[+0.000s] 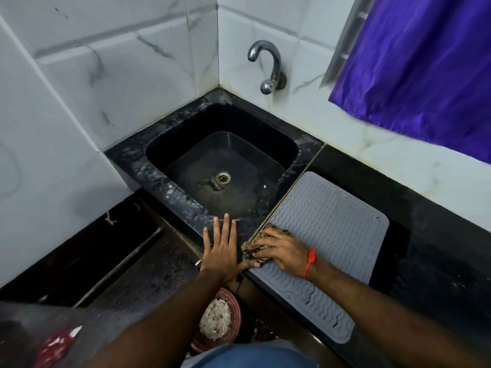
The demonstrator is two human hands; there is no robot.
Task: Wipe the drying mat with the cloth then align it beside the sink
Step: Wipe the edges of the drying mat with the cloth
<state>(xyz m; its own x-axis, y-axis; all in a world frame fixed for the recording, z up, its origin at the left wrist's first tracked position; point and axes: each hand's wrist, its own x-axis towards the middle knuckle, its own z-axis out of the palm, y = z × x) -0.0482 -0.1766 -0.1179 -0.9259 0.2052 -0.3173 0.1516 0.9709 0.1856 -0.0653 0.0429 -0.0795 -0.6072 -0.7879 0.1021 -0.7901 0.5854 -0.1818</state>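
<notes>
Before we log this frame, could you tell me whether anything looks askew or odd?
The grey drying mat sits skewed, its near end hanging over the counter's front edge. The right hand presses the cloth at its sink-side edge.

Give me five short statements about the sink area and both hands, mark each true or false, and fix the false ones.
1. The right hand presses a cloth onto the grey drying mat. True.
2. The left hand grips the tap. False: it lies flat and open on the counter edge in front of the sink.
3. The mat lies to the right of the sink. True.
4. Water runs from the tap. False: none is visible.
5. A purple curtain hangs at upper right. True.
</notes>
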